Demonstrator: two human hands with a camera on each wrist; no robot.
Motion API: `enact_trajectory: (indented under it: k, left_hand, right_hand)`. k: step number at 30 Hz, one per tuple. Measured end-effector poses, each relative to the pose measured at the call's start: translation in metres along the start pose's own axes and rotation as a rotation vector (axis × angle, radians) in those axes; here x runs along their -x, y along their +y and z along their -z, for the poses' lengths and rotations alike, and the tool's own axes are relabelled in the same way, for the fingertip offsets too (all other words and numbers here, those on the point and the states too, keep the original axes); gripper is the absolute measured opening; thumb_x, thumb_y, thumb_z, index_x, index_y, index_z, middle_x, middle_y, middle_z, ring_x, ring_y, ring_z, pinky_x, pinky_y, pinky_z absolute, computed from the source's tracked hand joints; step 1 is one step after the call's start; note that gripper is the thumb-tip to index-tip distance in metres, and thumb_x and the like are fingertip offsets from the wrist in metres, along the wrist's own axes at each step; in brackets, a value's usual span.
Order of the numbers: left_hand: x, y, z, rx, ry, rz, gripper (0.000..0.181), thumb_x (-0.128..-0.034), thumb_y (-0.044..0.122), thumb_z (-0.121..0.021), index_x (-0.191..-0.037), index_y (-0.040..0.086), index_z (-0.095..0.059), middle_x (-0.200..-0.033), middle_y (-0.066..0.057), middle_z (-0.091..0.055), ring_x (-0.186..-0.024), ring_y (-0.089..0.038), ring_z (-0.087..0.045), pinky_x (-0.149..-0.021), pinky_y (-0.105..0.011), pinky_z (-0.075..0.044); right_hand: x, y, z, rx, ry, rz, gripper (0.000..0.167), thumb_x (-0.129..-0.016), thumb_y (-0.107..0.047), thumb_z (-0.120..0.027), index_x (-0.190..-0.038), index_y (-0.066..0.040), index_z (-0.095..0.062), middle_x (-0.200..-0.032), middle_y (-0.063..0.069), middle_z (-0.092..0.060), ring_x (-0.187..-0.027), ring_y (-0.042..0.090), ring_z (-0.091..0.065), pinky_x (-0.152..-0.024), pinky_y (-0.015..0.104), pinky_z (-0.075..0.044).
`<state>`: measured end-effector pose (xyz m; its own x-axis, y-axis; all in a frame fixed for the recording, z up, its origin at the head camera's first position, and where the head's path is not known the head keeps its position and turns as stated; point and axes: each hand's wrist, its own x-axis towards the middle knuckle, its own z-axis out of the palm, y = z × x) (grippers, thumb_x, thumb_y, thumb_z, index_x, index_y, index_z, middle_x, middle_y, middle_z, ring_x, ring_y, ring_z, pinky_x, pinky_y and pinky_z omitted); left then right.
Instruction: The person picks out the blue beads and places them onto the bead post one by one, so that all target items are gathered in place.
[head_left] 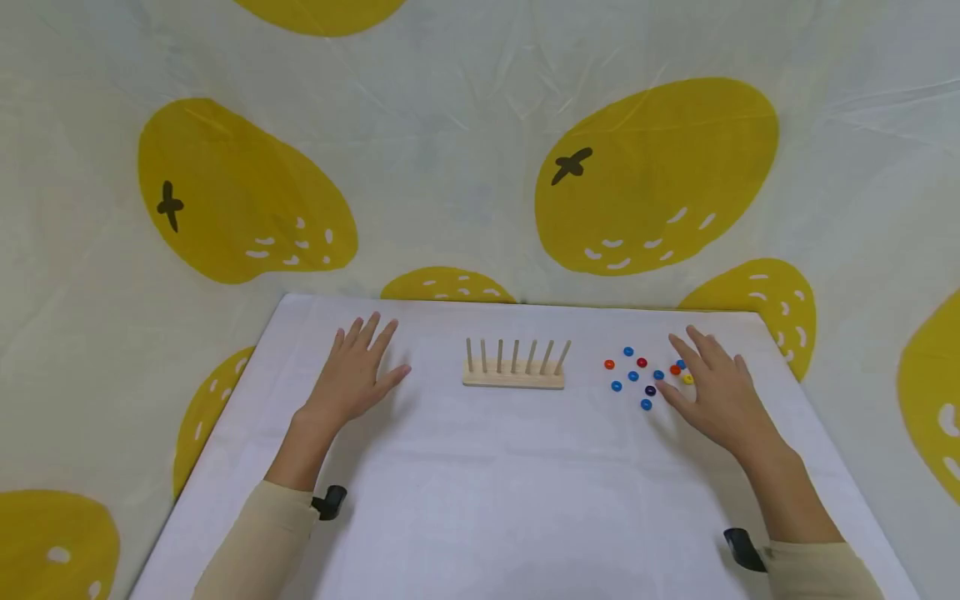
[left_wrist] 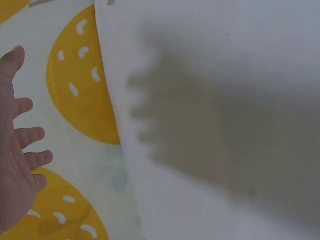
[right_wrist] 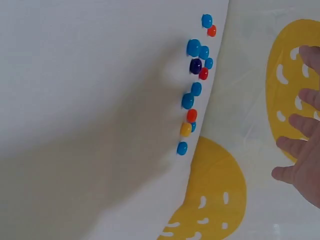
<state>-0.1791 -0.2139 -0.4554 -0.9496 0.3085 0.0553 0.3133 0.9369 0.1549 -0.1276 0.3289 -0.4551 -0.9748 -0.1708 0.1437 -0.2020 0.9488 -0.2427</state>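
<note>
My left hand (head_left: 352, 375) is held over the left part of the white table, fingers straight and spread, holding nothing. In the middle stands a light wooden base (head_left: 513, 381) with a row of several thin upright pegs (head_left: 515, 357), none carrying a bead. Small beads lie scattered to its right: several blue ones such as this blue bead (head_left: 647, 405), a dark purple bead (head_left: 650, 390), a red bead (head_left: 642, 362), an orange bead (head_left: 610, 364) and a yellow bead (head_left: 687, 379). My right hand (head_left: 716, 396), fingers spread, hovers by the right side of the beads and partly covers that area.
A white cloth (head_left: 510, 500) covers the table. Behind it hangs a pale curtain (head_left: 450, 167) with large yellow fruit shapes. Black wrist straps (head_left: 330, 502) show near both sleeves. Hand shadows fall on the cloth in both wrist views.
</note>
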Motion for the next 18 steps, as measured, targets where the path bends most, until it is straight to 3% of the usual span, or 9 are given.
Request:
enact_trajectory:
  k: [7,18]
  left_hand:
    - [-0.004,0.001,-0.007,0.083,-0.002,-0.032,0.083,-0.1006,0.058,-0.055,-0.164,0.013,-0.027,-0.170,-0.021,-0.023,-0.155,-0.048,-0.023,-0.125,-0.065,-0.013]
    - [-0.007,0.005,-0.020,0.299,-0.019,-0.061,0.084,-0.0979,0.057,-0.062,-0.164,0.016,-0.029,-0.169,-0.015,-0.028,-0.154,-0.041,-0.028,-0.125,-0.061,-0.019]
  right_hand:
    - [0.004,0.005,-0.005,-0.066,-0.037,-0.001,0.083,-0.092,-0.036,-0.075,-0.161,-0.015,-0.034,-0.165,0.023,-0.029,-0.144,0.053,-0.032,-0.104,0.077,-0.035]
    - [0.009,0.018,-0.018,-0.162,-0.068,-0.004,0.085,-0.092,-0.040,-0.076,-0.161,-0.016,-0.034,-0.163,0.024,-0.032,-0.146,0.052,-0.030,-0.101,0.079,-0.036]
